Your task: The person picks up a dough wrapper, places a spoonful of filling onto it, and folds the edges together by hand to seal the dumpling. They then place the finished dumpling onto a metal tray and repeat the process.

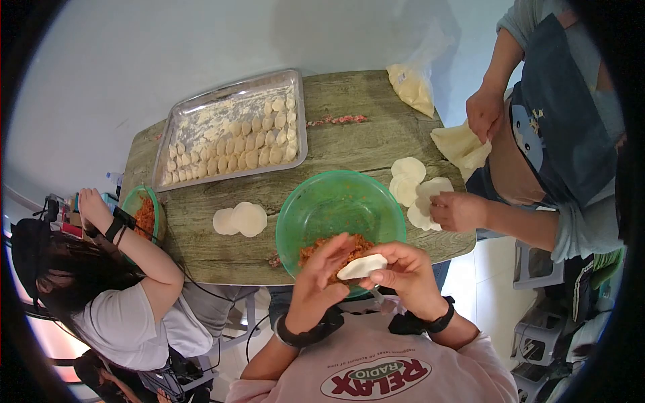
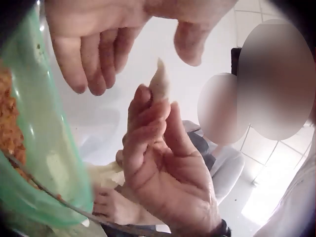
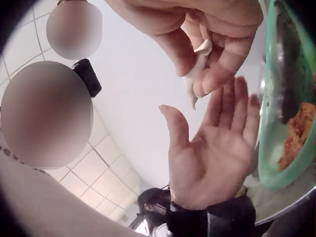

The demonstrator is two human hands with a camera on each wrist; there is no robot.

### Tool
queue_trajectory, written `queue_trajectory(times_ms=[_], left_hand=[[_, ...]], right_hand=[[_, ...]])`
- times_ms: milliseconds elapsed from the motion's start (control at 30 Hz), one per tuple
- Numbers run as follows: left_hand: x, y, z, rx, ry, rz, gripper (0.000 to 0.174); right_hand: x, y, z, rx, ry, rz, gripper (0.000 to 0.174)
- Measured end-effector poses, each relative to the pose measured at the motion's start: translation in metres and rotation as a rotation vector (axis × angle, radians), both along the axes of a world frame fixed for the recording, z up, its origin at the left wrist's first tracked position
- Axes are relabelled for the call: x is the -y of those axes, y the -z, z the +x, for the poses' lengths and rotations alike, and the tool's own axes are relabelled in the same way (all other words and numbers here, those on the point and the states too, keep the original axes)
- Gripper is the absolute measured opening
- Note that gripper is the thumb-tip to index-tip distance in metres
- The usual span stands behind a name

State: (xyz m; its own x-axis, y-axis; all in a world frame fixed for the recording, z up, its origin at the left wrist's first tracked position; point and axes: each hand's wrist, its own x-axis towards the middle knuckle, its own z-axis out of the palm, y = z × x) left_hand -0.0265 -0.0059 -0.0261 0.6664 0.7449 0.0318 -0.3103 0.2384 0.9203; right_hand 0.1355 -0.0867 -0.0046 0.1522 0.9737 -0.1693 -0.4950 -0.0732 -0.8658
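The right hand (image 1: pixel 403 272) held a folded dumpling (image 1: pixel 361 266), with the thumb and fingers curled round it and pinched on its pale edge. In the left wrist view the dough (image 2: pixel 160 81) stood up out of those fingertips (image 2: pixel 143 96). The left hand (image 1: pixel 321 272) was just beside it, palm facing the dumpling, its fingers (image 3: pixel 232 106) straight, close together and holding nothing.

Directly under both sets of fingers sat a green plastic bowl (image 1: pixel 322 201) with orange-red minced filling (image 1: pixel 322 247) along its near side. The bowl stood at the near edge of a worn wooden table (image 1: pixel 349 144).

Beyond the fingertips lay a floured metal tray (image 1: pixel 232 86) with rows of finished dumplings (image 1: pixel 235 151). To the left of the fingers were two round wrappers (image 1: pixel 240 218) on the bare wood. Farther left, a smaller green bowl (image 1: pixel 144 215) stood by a seated person's arm.

To the right of the fingers another person's hand (image 1: pixel 457 211) rested on more wrappers (image 1: pixel 411 178), and a plastic bag of flour (image 1: pixel 411 84) lay at the far corner. The floor (image 1: pixel 101 60) round the table was pale and plain, and grey stools (image 1: pixel 537 265) stood to the right.
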Motion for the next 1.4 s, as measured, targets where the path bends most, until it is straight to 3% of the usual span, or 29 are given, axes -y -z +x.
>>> queue_trajectory(times_ms=[33,133,200,267,400,467,633,867,1167,1400], left_hand=[[-0.001,-0.001,0.002,0.053,0.134,-0.057,0.073],[0.000,-0.008,0.009,0.004,0.195,-0.008,0.080],[0.002,-0.013,0.011,-0.012,0.188,0.017,0.078],[0.003,-0.015,0.010,0.022,0.199,-0.184,0.074],[0.004,-0.009,0.010,0.081,0.178,-0.122,0.062],[0.006,-0.009,0.010,-0.004,0.113,-0.104,0.052],[0.006,-0.008,0.007,-0.082,0.041,-0.127,0.050],[0.007,-0.002,0.005,-0.094,-0.049,-0.197,0.047],[0.008,-0.002,0.008,-0.082,-0.025,-0.342,0.049],[-0.012,0.001,0.001,-0.030,-0.070,-0.412,0.052]], right_hand=[[-0.001,-0.003,0.000,-0.045,-0.038,-0.025,0.031],[-0.005,-0.001,-0.003,-0.069,-0.191,0.023,0.031],[-0.008,-0.002,-0.005,-0.060,-0.221,0.018,0.029],[-0.009,-0.002,-0.005,-0.050,-0.252,0.012,0.028],[-0.010,-0.002,-0.006,-0.088,-0.220,-0.053,0.024],[-0.010,-0.002,-0.007,-0.061,-0.213,-0.071,0.023],[-0.009,0.006,-0.009,0.072,-0.112,-0.030,0.021],[-0.013,0.003,-0.008,0.057,-0.044,-0.064,0.021],[-0.013,0.012,-0.007,0.168,0.022,-0.009,0.019],[-0.013,0.005,-0.006,0.185,0.089,0.000,0.031]])
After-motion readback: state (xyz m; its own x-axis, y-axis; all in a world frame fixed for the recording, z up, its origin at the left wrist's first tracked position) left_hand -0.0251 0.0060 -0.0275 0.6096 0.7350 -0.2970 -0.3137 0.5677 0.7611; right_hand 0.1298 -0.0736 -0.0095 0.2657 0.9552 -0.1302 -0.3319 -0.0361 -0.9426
